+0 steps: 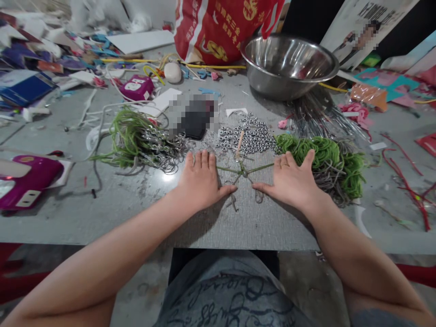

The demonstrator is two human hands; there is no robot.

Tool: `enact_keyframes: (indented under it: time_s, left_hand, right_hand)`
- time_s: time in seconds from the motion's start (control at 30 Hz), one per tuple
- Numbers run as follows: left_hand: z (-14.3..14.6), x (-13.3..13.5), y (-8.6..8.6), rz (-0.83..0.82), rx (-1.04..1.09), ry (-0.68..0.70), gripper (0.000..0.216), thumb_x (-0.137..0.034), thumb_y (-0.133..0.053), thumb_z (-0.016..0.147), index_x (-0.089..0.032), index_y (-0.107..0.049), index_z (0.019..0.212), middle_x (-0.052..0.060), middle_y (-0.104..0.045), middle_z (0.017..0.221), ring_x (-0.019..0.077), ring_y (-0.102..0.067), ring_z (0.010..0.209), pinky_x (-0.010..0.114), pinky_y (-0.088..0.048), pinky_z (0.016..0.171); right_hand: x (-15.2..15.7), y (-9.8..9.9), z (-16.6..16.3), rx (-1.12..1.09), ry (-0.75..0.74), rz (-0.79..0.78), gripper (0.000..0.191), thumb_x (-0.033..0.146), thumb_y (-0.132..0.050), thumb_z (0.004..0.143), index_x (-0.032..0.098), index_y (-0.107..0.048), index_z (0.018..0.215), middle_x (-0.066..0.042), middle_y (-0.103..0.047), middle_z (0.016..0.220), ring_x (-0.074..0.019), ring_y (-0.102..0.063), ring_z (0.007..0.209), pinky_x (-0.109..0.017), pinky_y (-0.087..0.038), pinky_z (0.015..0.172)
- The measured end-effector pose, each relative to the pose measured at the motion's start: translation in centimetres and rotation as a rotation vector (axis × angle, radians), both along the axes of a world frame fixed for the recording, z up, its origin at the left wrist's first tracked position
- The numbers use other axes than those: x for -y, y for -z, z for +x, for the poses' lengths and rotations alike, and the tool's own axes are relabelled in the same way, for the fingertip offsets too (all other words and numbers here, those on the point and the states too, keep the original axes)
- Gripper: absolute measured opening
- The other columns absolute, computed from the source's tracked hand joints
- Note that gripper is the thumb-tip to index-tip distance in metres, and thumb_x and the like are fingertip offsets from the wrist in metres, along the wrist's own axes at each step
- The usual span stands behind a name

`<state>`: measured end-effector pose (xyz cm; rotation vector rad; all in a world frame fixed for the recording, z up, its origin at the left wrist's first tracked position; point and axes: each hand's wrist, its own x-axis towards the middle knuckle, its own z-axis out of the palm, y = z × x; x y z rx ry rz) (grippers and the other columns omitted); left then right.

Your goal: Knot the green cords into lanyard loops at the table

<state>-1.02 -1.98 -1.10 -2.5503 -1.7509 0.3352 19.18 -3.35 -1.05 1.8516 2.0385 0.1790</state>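
Both hands lie flat on the grey table, palms down. Between them a knotted piece of green and grey cord [242,172] stretches out, its arms running to each hand. My left hand [201,179] has its fingers out straight over the left end, thumb near a grey strand. My right hand [292,178], with a ring on it, covers the right end, fingers spread. Beyond the knot sits a pile of silver beads [250,134] with a small tan stick [240,144]. A bundle of green and grey cords [327,159] lies beside my right hand.
Left lies a beaded cord bundle [131,136], with a dark phone-like object [197,120] behind. A steel bowl [289,68] and red bag [218,32] stand at the back. A purple power strip [32,179] sits far left; red cords [412,195] lie right.
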Motion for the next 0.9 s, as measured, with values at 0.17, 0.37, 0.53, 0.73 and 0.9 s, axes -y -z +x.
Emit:
enact_keyframes:
  time_s: [0.17,0.37,0.53,0.73,0.9]
  left_hand:
    - [-0.7,-0.4,-0.2,0.012,0.002,-0.001,0.095,-0.070,-0.035,0.078,0.002,-0.031,0.138,0.028,-0.028,0.144,0.0387,-0.024,0.135,0.058,-0.009,0.108]
    - [-1.0,-0.8,-0.4,0.127,0.191,0.161,0.069,-0.054,-0.043,0.084,-0.003,-0.044,0.131,0.023,-0.039,0.140,0.0394,-0.026,0.134,0.061,-0.013,0.106]
    - [-0.5,-1.8,0.4,0.213,0.363,0.383,0.030,-0.021,-0.040,0.088,-0.011,-0.058,0.110,0.012,-0.060,0.115,0.0280,-0.050,0.111,0.043,-0.038,0.093]
    - [0.5,-2.2,2.1,0.221,0.392,0.443,0.016,-0.017,-0.046,0.085,-0.014,-0.061,0.086,0.009,-0.060,0.089,0.0252,-0.052,0.089,0.037,-0.043,0.074]
    - [0.4,-2.2,1.9,0.181,0.370,0.525,0.016,-0.010,-0.044,0.084,-0.014,-0.058,0.080,0.007,-0.059,0.081,0.0216,-0.054,0.083,0.033,-0.043,0.071]
  right_hand:
    - [-0.2,-0.1,0.7,0.027,0.025,-0.001,0.100,0.079,-0.025,0.074,0.000,-0.045,0.131,-0.027,-0.042,0.136,-0.0426,-0.028,0.131,-0.072,-0.002,0.098]
    - [-0.6,-0.5,0.3,-0.246,-0.163,0.228,0.058,0.051,-0.034,0.090,0.006,-0.059,0.116,-0.022,-0.054,0.127,-0.0357,-0.046,0.120,-0.064,-0.021,0.099]
    - [-1.4,0.4,-0.7,-0.623,-0.474,0.234,0.027,0.021,-0.043,0.090,0.011,-0.064,0.103,-0.012,-0.066,0.108,-0.0233,-0.058,0.100,-0.039,-0.043,0.087]
    - [-1.6,1.7,-1.2,-0.655,-0.513,0.230,0.020,0.019,-0.048,0.088,0.012,-0.066,0.085,-0.011,-0.067,0.090,-0.0227,-0.058,0.087,-0.037,-0.044,0.081]
    - [-1.5,1.6,-1.1,-0.622,-0.513,0.192,0.020,0.022,-0.046,0.090,0.014,-0.062,0.081,-0.009,-0.064,0.085,-0.0214,-0.055,0.084,-0.035,-0.043,0.078]
